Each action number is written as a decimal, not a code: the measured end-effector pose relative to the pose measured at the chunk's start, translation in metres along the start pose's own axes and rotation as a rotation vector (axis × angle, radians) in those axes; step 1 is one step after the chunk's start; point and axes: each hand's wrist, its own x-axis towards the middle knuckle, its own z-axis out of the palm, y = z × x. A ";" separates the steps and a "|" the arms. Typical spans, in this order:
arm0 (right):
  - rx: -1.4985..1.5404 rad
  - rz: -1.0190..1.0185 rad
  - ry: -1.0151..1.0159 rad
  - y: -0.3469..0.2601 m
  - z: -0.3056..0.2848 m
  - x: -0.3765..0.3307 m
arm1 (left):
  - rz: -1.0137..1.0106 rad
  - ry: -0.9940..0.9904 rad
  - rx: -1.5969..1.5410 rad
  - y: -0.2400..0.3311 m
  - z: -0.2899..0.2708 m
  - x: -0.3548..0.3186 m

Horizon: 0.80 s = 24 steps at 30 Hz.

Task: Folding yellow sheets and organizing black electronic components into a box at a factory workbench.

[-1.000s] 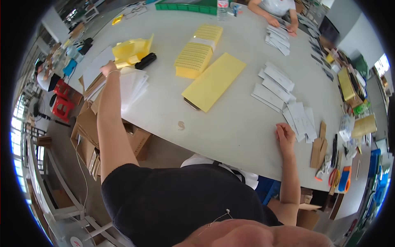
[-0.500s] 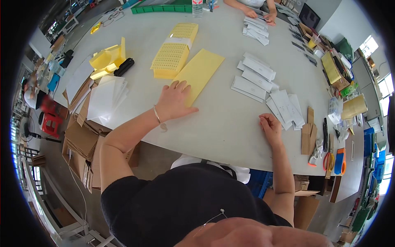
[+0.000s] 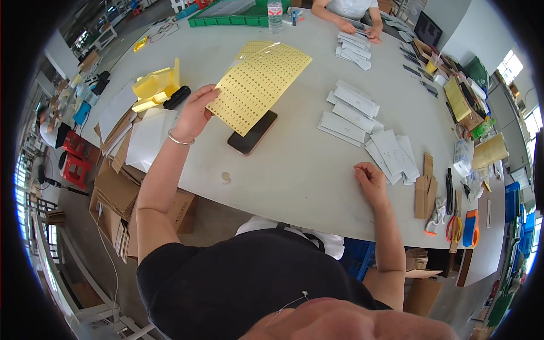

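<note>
Yellow dotted sheet (image 3: 258, 85), pinched in my left fingers (image 3: 206, 94), is raised near the phone (image 3: 249, 137), not yet set down, while my right fingers (image 3: 364, 169) curl loosely closed over the surface (image 3: 277, 184).

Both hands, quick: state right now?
Left hand: closed on the yellow sheet, gripping its edge.
Right hand: loosely closed, nothing visible in it.
</note>
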 end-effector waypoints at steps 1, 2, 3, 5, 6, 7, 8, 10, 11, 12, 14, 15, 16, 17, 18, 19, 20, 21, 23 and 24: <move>0.005 0.002 0.006 0.001 0.000 0.000 | 0.029 -0.005 -0.074 0.005 0.000 -0.004; 0.010 0.006 0.010 0.002 0.000 -0.001 | 0.037 -0.058 -0.104 0.008 -0.003 -0.007; 0.010 -0.003 -0.007 0.001 0.000 -0.002 | 0.043 -0.040 -0.104 0.011 -0.004 -0.011; -0.036 0.007 0.014 0.000 0.000 -0.003 | 0.085 -0.077 -0.135 0.013 -0.001 -0.016; -0.037 0.001 0.002 0.000 0.000 -0.003 | 0.099 -0.091 -0.131 0.013 -0.001 -0.018; -0.025 -0.010 0.018 0.001 0.001 -0.004 | 0.103 -0.079 -0.133 0.014 0.001 -0.021; -0.015 -0.021 0.040 0.001 0.001 -0.004 | 0.122 -0.088 -0.132 0.015 0.005 -0.023; -0.034 -0.030 0.040 0.002 0.002 -0.004 | 0.143 -0.094 -0.136 0.017 0.008 -0.026; -0.050 -0.035 0.050 0.002 0.002 -0.005 | 0.151 -0.092 -0.116 0.018 0.010 -0.028; -0.055 -0.036 0.051 0.003 0.002 -0.005 | 0.159 -0.091 -0.096 0.018 0.011 -0.029; -0.060 -0.050 0.057 0.006 0.002 -0.004 | 0.155 -0.071 -0.085 0.019 0.014 -0.033; -0.067 -0.051 0.060 0.006 0.002 -0.003 | 0.150 -0.050 -0.068 0.019 0.015 -0.034; -0.070 -0.052 0.064 0.006 0.003 -0.004 | 0.153 -0.054 -0.074 0.018 0.015 -0.035; -0.073 -0.051 0.068 0.005 0.004 -0.005 | 0.145 -0.060 -0.043 0.016 0.014 -0.036; -0.077 -0.050 0.071 0.002 0.006 -0.005 | 0.137 -0.065 -0.013 0.015 0.014 -0.036; -0.051 -0.083 0.094 -0.001 0.010 -0.003 | 0.137 -0.070 -0.017 0.015 0.015 -0.037; -0.026 -0.111 0.119 -0.004 0.013 -0.005 | 0.153 -0.139 0.013 0.016 0.017 -0.039; -0.033 -0.100 0.127 -0.012 0.015 -0.007 | 0.164 -0.211 0.041 0.020 0.024 -0.045; -0.149 -0.313 0.068 -0.035 0.014 -0.007 | 0.182 -0.344 0.113 0.031 0.037 -0.057; -0.160 -0.327 0.038 -0.042 0.014 -0.006 | 0.208 -0.407 0.176 0.033 0.039 -0.059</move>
